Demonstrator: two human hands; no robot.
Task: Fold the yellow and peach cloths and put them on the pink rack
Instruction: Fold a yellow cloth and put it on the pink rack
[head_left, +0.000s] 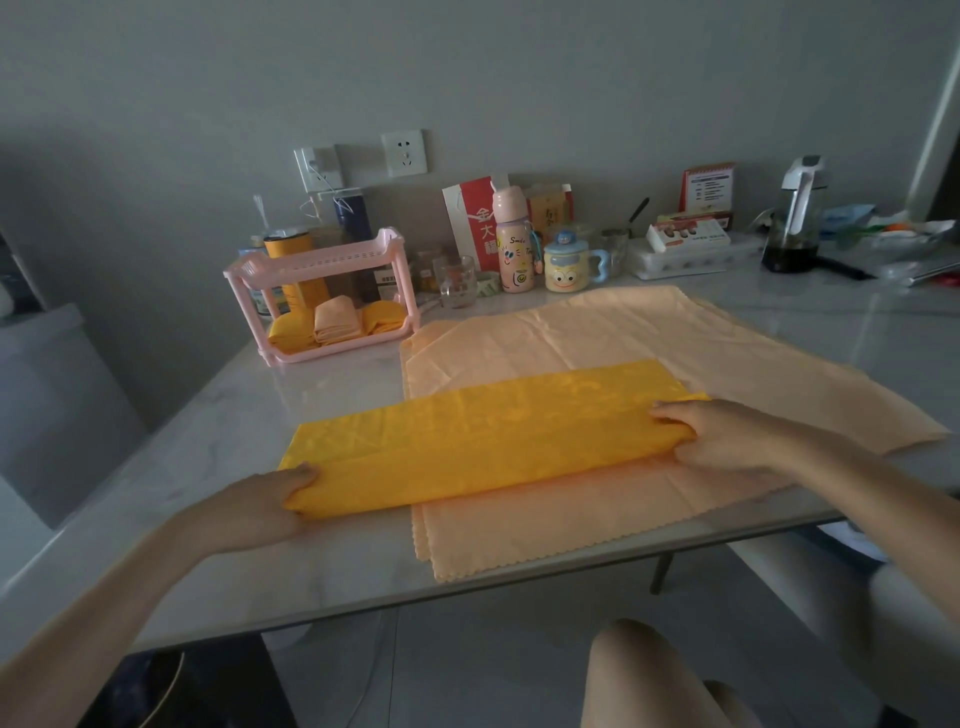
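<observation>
Closest to the camera, a bare knee (639, 670) shows below the near edge of the table (332, 561). Just past that edge the left hand (270, 501) grips the left end of the yellow cloth (483, 441), fingers curled round its corner. The right hand (727, 434) pinches the opposite end, fingers laid over the top and thumb at the near side. Folded into a long narrow strip, the yellow cloth lies flat with its long axis running from near-left to far-right, stretched between the two hands. Its right half lies over the peach cloths (597, 338), which are spread flat and stacked toward the table's right side, their scalloped hems reaching the near edge. Toward the far-left corner the pink rack (322, 260) stands upright, with three folded bundles (335, 322) on its lower shelf: yellow, peach, yellow. Along the far edge, right of the rack, stand a pink bottle (513, 244) and a cartoon mug (566, 267).
</observation>
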